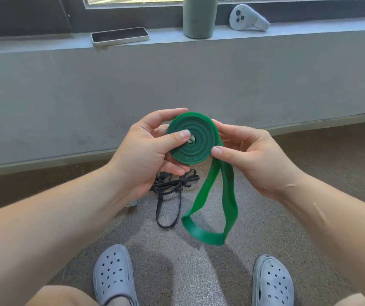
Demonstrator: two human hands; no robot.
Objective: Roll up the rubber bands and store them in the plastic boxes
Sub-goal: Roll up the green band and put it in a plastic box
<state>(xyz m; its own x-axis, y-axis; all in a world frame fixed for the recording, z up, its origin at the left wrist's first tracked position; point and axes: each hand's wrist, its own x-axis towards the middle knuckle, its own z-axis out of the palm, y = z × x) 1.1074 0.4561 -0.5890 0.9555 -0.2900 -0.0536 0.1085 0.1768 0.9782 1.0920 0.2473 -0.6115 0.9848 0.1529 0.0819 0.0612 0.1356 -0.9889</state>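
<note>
Both hands hold the green band (193,140): the left hand (146,151) clamps the rolled coil, thumb flat on its face near the centre and fingers behind. The right hand (252,160) pinches the rim at the coil's four o'clock, where the unrolled tail (210,217) leaves it and hangs as a loop toward six o'clock, above the carpet (309,173). A grey ledge (44,46) runs across the top of the view. Two grey clogs (114,274) sit at six o'clock. A black band (172,188) lies tangled on the carpet just below the coil. On the ledge stand a tumbler (197,18) at twelve o'clock, a phone (119,36) at eleven and a white controller (248,17) at one. No plastic box shows plainly. Rolling looks well along, with only the tail left to wind. The likely trouble is the coil springing loose. Rubber pushes back, so if the left thumb eases or the right hand lets the tail go slack, the turns may telescope or unwind. The hanging loop could also twist and wind on crooked.
</note>
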